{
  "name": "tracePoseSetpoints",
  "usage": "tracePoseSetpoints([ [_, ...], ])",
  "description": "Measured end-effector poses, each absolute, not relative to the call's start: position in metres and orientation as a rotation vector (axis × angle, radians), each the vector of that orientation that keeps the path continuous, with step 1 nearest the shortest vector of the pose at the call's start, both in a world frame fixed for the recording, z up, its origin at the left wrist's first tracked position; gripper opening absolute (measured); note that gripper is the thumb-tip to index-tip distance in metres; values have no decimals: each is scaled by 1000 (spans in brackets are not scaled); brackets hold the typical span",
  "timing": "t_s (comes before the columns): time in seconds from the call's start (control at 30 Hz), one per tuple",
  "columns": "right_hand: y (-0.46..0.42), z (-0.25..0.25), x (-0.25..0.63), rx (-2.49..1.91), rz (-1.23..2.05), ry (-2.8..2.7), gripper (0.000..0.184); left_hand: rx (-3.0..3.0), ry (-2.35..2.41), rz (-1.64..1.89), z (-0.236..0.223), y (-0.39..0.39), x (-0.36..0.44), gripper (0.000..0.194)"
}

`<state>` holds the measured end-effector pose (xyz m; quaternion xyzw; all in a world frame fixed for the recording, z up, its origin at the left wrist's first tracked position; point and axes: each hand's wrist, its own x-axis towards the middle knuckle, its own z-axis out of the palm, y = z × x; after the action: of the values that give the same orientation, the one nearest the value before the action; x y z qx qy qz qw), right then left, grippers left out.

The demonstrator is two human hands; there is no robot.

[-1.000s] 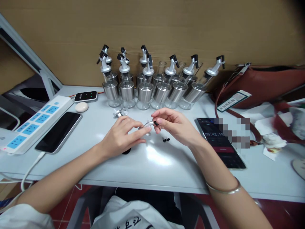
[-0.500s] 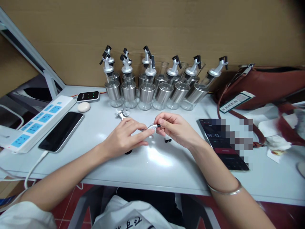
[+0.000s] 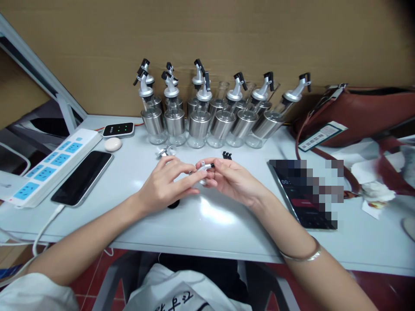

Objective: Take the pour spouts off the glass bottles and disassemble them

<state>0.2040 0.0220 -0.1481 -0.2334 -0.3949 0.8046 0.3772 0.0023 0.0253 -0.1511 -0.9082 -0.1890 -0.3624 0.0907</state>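
Note:
My left hand (image 3: 165,183) is closed on the near end of a small silver pourer spout (image 3: 203,167), its fingers reaching across it from the left. My right hand (image 3: 231,179) pinches the same spout near its black tip, thumb on top and fingers curled beneath. The base of the spout is partly hidden by the fingers. Just beyond my left hand lie loose silver spout parts (image 3: 164,151). Small black levers (image 3: 227,155) rest on the table past my right hand. A black round piece (image 3: 173,204) shows partly under my left hand.
Several glass-and-steel bottles (image 3: 199,125) stand at the back, most with silver spouts. On the left are a power strip (image 3: 58,166), a phone (image 3: 83,177), a white round case (image 3: 113,144) and a small display device (image 3: 118,129). On the right are another phone (image 3: 295,203) and a brown bag (image 3: 366,116).
My right hand has shifted slightly left with its fingers now further under the spout. The black levers beyond it have come into fuller view. My left hand has barely moved.

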Motion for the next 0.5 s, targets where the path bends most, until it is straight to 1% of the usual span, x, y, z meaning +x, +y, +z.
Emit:
tracePoseSetpoints([
  [0.33,22,-149,201,-588,1988,-1071,29,-2685,-544,-1068,-152,24,4,37],
  [0.4,21,-147,200,-585,1965,-1078,29,-2724,-561,-1063,-150,25,2,46],
  [0.5,22,-145,200,-620,1891,-1045,29,-2895,-734,-961,-143,30,-6,75],
])
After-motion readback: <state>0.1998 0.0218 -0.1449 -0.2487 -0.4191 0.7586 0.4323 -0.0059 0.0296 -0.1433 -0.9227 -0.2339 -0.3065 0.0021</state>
